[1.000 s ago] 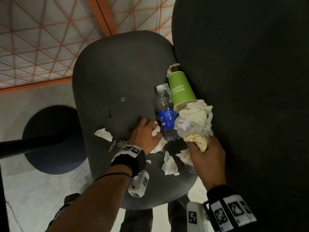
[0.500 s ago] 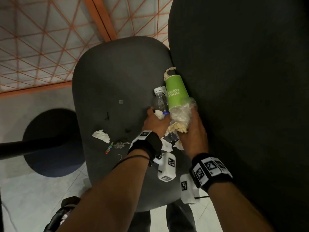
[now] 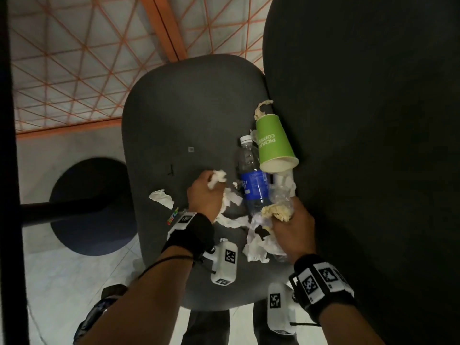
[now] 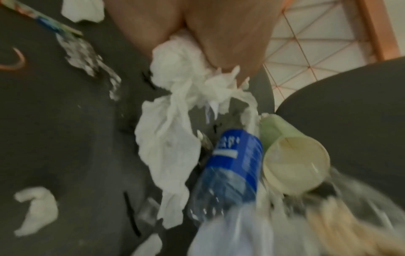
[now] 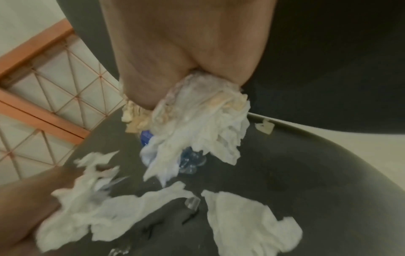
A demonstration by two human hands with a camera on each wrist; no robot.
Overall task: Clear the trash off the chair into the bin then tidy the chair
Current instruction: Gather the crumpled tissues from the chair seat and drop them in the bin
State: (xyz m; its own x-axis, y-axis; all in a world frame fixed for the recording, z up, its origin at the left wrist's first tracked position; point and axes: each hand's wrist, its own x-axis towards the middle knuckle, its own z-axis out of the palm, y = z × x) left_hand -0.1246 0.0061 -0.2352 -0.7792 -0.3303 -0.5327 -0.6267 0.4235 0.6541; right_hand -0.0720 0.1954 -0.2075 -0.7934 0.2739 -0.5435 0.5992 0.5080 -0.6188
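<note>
Seat surface: dark grey padded chair seat (image 3: 189, 115), rounded outline, with its black backrest (image 3: 361, 145) rising at the right. Floor beyond is pale tile crossed by an orange triangular line pattern (image 3: 82, 58); a dark round base (image 3: 92, 207) sits on it left of the seat.

Left hand (image 3: 205, 195) has its fingers curled around crumpled white tissue (image 3: 219, 179), more of it trailing beneath the palm. Right hand (image 3: 291, 227) grips a wad of cream and white paper with clear plastic wrap (image 3: 278, 207).

Clear plastic bottle with blue label (image 3: 251, 180) lies on the seat between the hands, touching a green paper coffee cup (image 3: 272, 143) tipped on its side against the backrest. A loose tissue scrap (image 3: 161, 198) and a small colourful wrapper (image 3: 172, 216) lie near the seat's left edge; torn white paper (image 3: 258, 247) lies near the front.
</note>
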